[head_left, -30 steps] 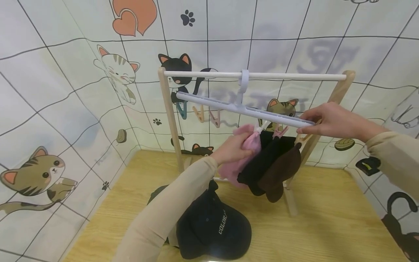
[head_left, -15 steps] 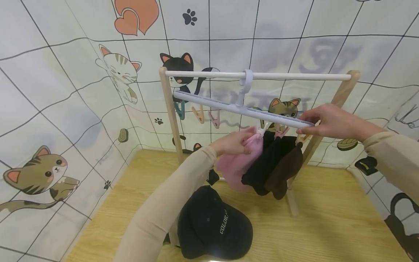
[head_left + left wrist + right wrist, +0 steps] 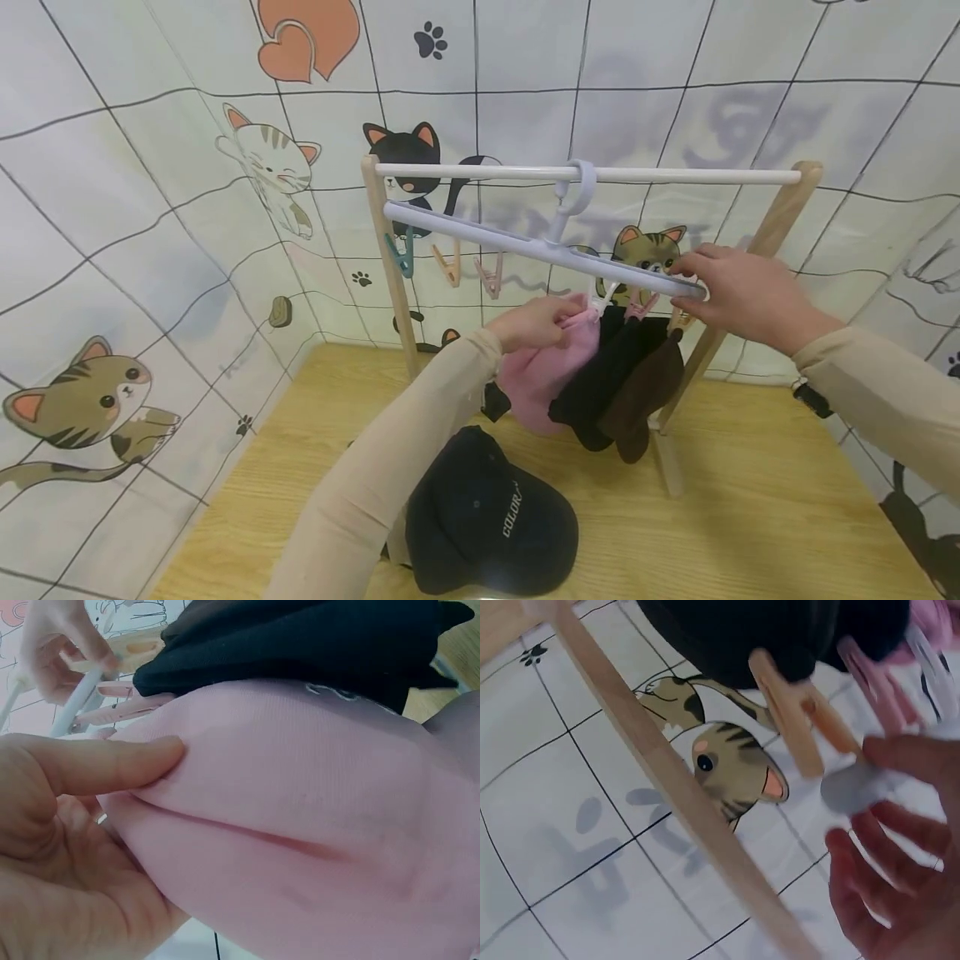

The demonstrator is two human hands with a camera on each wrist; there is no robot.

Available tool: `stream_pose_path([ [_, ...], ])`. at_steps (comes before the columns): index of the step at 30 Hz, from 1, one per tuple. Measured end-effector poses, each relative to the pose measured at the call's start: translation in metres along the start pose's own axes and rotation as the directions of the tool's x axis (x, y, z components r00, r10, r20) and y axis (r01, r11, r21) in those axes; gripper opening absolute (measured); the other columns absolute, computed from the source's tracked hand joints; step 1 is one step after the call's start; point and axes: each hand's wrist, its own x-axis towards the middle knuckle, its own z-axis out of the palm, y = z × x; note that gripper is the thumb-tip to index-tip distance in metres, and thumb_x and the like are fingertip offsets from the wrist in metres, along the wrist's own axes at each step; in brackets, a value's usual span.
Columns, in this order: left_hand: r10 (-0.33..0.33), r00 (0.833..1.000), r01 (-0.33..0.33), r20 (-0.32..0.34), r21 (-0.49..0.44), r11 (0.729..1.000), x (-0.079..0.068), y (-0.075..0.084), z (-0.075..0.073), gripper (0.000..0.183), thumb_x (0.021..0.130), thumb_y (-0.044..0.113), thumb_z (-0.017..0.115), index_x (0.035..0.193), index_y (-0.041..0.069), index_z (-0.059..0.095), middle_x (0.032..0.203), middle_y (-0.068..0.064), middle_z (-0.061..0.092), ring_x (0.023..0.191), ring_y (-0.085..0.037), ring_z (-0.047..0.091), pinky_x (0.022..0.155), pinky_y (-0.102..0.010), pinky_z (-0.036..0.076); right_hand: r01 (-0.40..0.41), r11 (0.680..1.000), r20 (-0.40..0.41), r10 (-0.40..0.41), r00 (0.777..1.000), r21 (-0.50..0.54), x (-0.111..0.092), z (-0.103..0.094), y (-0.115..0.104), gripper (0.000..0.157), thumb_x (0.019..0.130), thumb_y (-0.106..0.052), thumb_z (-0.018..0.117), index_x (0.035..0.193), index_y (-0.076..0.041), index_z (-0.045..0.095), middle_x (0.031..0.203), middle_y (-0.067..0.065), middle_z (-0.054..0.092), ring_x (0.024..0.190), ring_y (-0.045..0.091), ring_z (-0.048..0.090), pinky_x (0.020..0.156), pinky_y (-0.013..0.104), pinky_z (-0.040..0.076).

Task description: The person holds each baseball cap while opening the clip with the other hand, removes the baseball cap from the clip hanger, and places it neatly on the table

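A pale lilac hanger hooks over the white rail and slopes down to the right. My right hand grips its lower end between thumb and fingers, as the right wrist view also shows. My left hand pinches a pink cap, the thumb flat on its cloth in the left wrist view. The cap hangs from a white clothespin. Beside it hang a black cap under a pink clothespin and a brown cap under an orange clothespin.
Empty teal, orange and pink clothespins hang from the hanger's left half. The wooden rack stands on the table near the cat-print wall. A navy cap lies in front, partly behind my left sleeve.
The hanger has turned a little, its left end coming further left and its hook swinging round. My right hand has shifted slightly left with its end. My left hand stays at the pink cap.
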Motion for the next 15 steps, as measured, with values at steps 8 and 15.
stream_pose_path([
  [8, -0.005, 1.0, 0.006, -0.024, 0.019, 1.0, -0.006, 0.0, -0.002, 0.024, 0.084, -0.011, 0.054, 0.106, -0.002, 0.061, 0.155, -0.006, 0.028, 0.116, -0.018, 0.05, 0.064, -0.023, 0.034, 0.173, 0.961, -0.281, -0.23, 0.932, -0.214, 0.002, 0.028, -0.031, 0.026, 0.075, -0.001, 0.072, 0.09, -0.001, 0.051, 0.078, 0.013, 0.054, 0.061, 0.028, 0.054, 0.041, 0.038, 0.042],
  [15, -0.022, 0.999, 0.022, -0.033, -0.014, 1.0, -0.005, -0.003, -0.002, 0.018, 0.084, -0.012, 0.053, 0.1, -0.004, 0.059, 0.156, -0.008, 0.027, 0.123, -0.018, 0.044, 0.066, -0.023, 0.035, 0.07, 0.991, -0.265, -0.099, 0.959, -0.116, 0.018, 0.032, -0.054, 0.018, 0.082, -0.012, 0.066, 0.071, -0.009, 0.052, 0.056, 0.0, 0.046, 0.047, 0.019, 0.042, 0.038, 0.033, 0.032],
])
